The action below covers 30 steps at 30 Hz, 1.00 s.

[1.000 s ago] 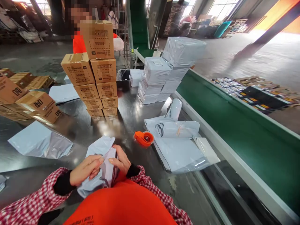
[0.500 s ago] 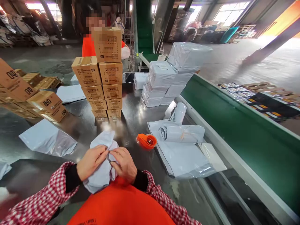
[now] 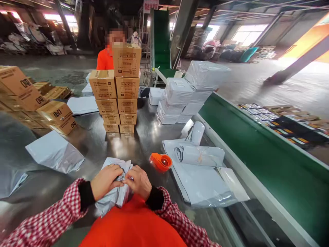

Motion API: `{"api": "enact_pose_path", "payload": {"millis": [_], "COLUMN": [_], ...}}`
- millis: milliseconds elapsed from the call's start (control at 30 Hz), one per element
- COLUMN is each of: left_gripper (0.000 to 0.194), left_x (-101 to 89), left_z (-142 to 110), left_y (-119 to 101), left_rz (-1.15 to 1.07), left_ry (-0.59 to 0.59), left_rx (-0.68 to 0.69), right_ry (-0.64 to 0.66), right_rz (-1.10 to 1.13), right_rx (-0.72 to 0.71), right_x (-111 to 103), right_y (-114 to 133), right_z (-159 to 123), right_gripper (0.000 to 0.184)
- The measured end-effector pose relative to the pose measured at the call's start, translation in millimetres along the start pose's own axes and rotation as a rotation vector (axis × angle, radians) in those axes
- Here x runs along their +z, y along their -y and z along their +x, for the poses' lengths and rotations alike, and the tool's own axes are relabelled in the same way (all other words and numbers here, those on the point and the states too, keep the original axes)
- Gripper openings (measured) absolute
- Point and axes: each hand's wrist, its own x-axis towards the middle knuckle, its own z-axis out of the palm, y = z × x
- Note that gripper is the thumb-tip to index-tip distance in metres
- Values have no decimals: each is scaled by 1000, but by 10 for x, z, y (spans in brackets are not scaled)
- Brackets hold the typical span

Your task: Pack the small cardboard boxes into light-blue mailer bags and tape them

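A crumpled white plastic mailing bag [image 3: 110,200] lies against my orange front at the table's near edge. My left hand [image 3: 108,180] presses on its upper side, fingers curled over the gathered plastic. Close beside it, my right hand [image 3: 138,181] pinches a fold of the same bag between thumb and fingers. What is inside the bag is hidden. To the right of my hands sits an orange tape dispenser [image 3: 161,162]. A flat stack of white mailing bags [image 3: 200,185] lies farther right, with a tied roll of bags [image 3: 203,156] on top.
Brown cartons [image 3: 127,87] stand stacked across the metal table [image 3: 146,137], with a person in orange behind them. More cartons [image 3: 55,115] and a white bag [image 3: 55,151] are at left. White wrapped parcels [image 3: 177,96] pile up by the green conveyor belt [image 3: 257,154].
My head view has tilted up, so the scene sits lower. Both hands have shifted on the bag and gather its plastic more tightly together. The co-worker now leans more behind the cartons.
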Motion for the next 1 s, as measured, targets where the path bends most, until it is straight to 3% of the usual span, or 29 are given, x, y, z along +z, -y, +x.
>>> {"api": "enact_pose_path", "payload": {"millis": [133,300,567,767,900,1000], "left_gripper": [19,23,30,32,30,34], "left_x": [-66,-7,9,70,241,370], "left_z": [-21,-154,-224,-132,-39,-36], "left_y": [94,226,295,48,-156,-220], "left_rz": [70,36,-207,-232,-140,-135], "left_ry": [30,-47,-123,-322,-422,-510], "left_rx": [136,179,117,-23,-90,-142], "right_ry": [89,-15,-8,-60,-155,-137], "right_rz": [31,141,305,255,69,96], "right_rx": [-96,-232,-170,-51,-91,-101], "right_x": [-65,-109,-110,-149,-177,-133], "right_y": [-40,-127,-234,-176,6,87], "right_z": [2,-59,-98,-47,-35,-55], "right_gripper": [32,39,37,24,18,16]}}
